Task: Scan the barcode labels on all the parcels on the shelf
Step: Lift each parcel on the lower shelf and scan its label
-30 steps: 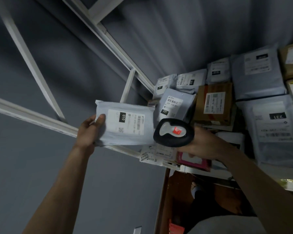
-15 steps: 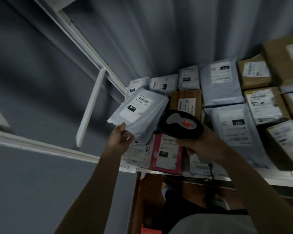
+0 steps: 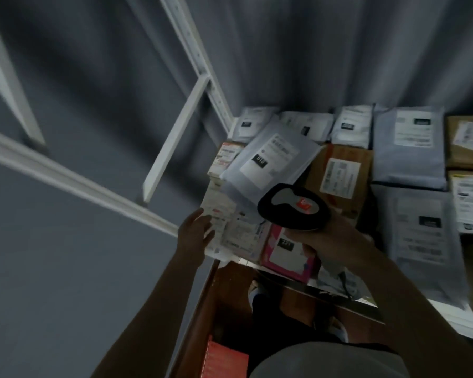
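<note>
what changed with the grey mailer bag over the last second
The left hand carried the grey mailer bag right onto the shelf pile and let go; it now lies there, hand open beside the parcels. The right hand kept holding the scanner.

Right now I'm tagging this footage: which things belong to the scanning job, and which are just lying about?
Job: barcode scanner in right hand; grey mailer; pink parcel; brown box; left hand.
Lying about: grey curtain; red basket.
</note>
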